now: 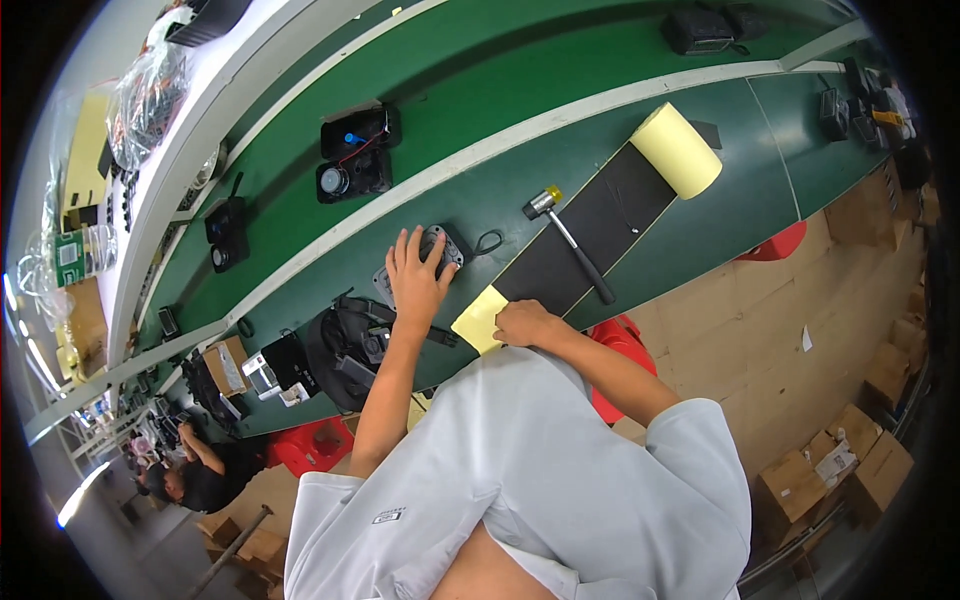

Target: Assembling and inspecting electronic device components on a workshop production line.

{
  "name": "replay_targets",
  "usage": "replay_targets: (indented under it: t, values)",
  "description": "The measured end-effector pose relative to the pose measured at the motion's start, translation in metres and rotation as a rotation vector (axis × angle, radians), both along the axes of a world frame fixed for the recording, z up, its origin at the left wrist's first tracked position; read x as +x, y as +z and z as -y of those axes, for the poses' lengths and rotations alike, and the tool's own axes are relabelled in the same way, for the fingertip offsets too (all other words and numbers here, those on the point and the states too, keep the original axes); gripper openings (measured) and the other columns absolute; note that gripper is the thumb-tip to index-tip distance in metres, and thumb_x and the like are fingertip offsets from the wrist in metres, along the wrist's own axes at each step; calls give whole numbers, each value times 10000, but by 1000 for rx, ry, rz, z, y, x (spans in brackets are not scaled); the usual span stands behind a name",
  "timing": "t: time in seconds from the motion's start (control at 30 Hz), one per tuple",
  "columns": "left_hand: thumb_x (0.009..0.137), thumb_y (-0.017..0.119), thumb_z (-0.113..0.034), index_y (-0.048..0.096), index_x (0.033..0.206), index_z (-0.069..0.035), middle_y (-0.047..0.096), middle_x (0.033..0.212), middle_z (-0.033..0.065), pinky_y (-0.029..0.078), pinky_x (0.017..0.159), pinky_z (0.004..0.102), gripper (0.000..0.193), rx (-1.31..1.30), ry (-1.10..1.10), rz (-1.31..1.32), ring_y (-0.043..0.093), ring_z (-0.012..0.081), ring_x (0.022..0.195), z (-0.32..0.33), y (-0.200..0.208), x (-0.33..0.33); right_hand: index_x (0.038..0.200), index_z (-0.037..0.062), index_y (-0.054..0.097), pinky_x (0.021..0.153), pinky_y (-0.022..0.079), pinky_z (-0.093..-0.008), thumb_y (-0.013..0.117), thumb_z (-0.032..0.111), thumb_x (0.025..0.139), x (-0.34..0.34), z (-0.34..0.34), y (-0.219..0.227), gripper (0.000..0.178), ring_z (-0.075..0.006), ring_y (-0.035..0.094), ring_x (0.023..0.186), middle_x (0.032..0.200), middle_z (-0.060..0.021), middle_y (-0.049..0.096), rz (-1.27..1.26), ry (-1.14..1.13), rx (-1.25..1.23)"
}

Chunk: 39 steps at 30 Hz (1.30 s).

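My left hand (418, 282) lies with fingers spread over a dark grey plastic housing (455, 247) on the green bench. A short black cord loop (488, 241) sticks out of the housing's right side. My right hand (526, 323) is closed, its fingers curled down at the bare yellow end (481, 320) of a long strip; what is between the fingertips is hidden. The strip's black face (625, 190) runs up to a yellow roll (676, 150). Across the strip lies a hammer (575, 245) with a yellow-tipped head.
Left of my left arm are a black backpack (340, 345) and an open cardboard box (226, 365). An opened black case (357, 155) with a speaker sits on the far green belt beyond a white rail. Red stools (622, 365) stand below the bench. Another person (205, 475) works at far left.
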<state>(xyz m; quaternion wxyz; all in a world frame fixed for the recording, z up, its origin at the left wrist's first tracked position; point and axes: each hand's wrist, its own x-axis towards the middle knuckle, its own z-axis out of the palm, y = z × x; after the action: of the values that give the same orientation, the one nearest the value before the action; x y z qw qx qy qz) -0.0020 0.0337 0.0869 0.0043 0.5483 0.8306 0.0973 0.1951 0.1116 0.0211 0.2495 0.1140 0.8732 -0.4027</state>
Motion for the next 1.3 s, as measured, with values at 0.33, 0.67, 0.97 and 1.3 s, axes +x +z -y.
replay_targets:
  t: [0.33, 0.67, 0.97, 1.3]
  values:
    - [758, 787, -218, 608, 1332, -132, 484, 1410, 184, 353, 1071, 497, 607, -3, -14, 78, 445, 376, 1308, 8, 2, -4, 1478, 146, 423, 927, 488, -463, 485, 455, 957, 13, -13, 11, 610, -350, 614, 1125, 1212, -197, 640, 253, 192, -105]
    - [747, 792, -263, 580, 1363, -156, 501, 1396, 136, 406, 1007, 462, 660, -14, -8, 131, 481, 340, 1260, 10, -3, -9, 1394, 171, 536, 876, 511, -484, 461, 424, 956, 6, -14, 10, 511, -385, 657, 991, 1070, -190, 694, 205, 163, -76]
    - [723, 809, -284, 578, 1365, -199, 501, 1381, 129, 376, 1016, 477, 688, 16, -39, 116, 455, 325, 1277, 16, -9, -15, 859, 20, 661, 755, 512, -446, 681, 181, 831, -5, -59, 10, 164, -369, 628, 858, 891, -181, 642, -408, -886, 325]
    - [670, 784, -544, 367, 1452, -10, 440, 1431, 136, 204, 1148, 564, 1035, -37, 136, 139, 384, 340, 1349, 19, -27, -15, 1010, 0, 532, 765, 524, -493, 679, 207, 890, -9, -104, -6, 281, -439, 627, 917, 1015, -230, 607, -82, -880, 486]
